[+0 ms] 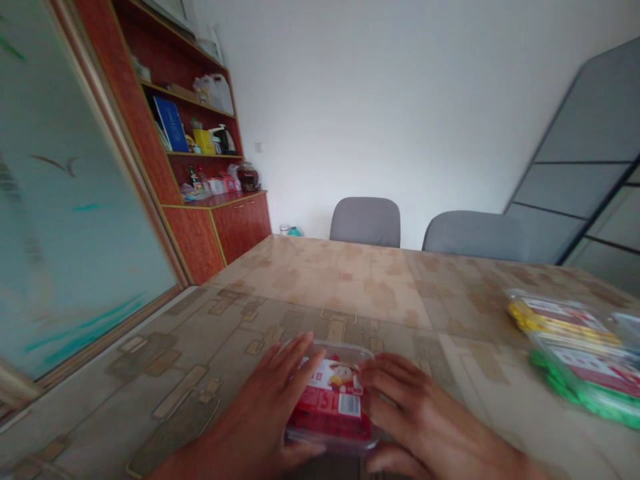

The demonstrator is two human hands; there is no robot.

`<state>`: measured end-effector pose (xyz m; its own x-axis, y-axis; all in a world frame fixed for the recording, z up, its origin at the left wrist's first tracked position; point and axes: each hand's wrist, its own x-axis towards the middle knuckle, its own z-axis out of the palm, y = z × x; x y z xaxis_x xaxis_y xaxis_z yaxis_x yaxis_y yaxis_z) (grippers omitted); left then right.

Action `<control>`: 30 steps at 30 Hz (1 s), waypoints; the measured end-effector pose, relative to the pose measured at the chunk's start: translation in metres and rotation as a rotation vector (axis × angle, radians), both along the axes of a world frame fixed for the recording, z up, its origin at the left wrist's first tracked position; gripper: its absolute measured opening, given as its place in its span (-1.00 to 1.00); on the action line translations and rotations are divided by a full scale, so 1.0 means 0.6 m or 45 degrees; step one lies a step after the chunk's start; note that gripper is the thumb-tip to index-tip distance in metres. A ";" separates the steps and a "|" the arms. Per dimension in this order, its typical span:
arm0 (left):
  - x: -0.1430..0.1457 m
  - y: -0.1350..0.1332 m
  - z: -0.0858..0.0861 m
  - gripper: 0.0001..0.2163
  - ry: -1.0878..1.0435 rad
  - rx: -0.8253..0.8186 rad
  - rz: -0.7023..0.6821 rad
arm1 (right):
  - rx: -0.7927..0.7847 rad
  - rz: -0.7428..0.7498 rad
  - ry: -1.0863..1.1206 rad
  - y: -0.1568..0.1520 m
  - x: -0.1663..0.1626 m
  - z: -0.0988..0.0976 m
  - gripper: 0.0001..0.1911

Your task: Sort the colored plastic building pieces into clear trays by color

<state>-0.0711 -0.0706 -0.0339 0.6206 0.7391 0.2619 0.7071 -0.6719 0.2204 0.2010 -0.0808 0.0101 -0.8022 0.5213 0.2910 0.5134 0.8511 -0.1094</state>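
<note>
A clear plastic box [333,427] with red contents sits on the table in front of me, a printed label with a barcode across its lid. My left hand [275,407] holds its left side, fingers reaching over the lid and thumb at the near edge. From the right, my right hand [405,413] grips the other side with bent fingers, its thumb low by the near corner. My hands cover both side edges of the box. What the red contents are, I cannot make out.
Farther right on the patterned table [350,273] lie a box with yellow contents [565,323] and one with green contents [590,380]. Two grey chairs [366,221] stand beyond the far edge. A red-brown shelf cabinet [193,233] and a frosted glass door [85,200] are at left.
</note>
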 end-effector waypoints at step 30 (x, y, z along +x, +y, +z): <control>0.004 0.026 0.011 -0.08 -0.337 -0.348 0.465 | -0.632 -0.308 0.444 0.109 -0.084 -0.001 -0.84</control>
